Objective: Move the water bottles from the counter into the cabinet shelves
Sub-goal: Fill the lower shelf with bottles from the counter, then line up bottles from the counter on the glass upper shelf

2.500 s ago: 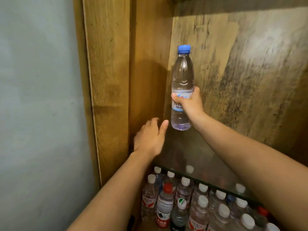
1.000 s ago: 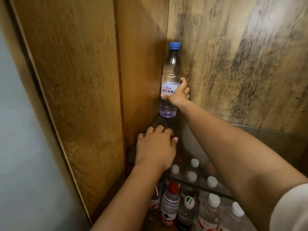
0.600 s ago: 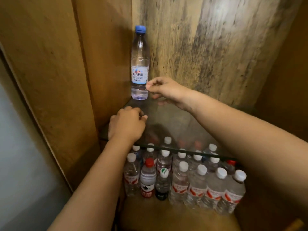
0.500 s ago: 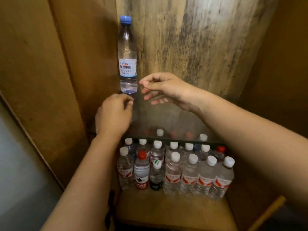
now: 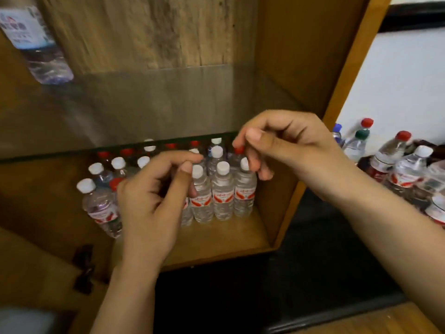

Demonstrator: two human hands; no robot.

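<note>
1. Hovering before the wooden cabinet (image 5: 301, 68), left hand (image 5: 154, 201) and right hand (image 5: 286, 145) hold nothing, fingers loosely curled.
2. Clear ribbed bottle (image 5: 38, 44) stands on the glass shelf (image 5: 168, 104).
3. More bottles (image 5: 404, 169) crowd the desk at right.

wall: plain white (image 5: 395, 92), off to the right past the cabinet side
dark trim: black strip (image 5: 414, 18) running along the top of that wall
hinge: dark metal one (image 5: 83, 268), low on the left, kinda blurry
floor: dark patch (image 5: 240, 297) below, with a wood-tone strip (image 5: 361, 321) at bottom right
</note>
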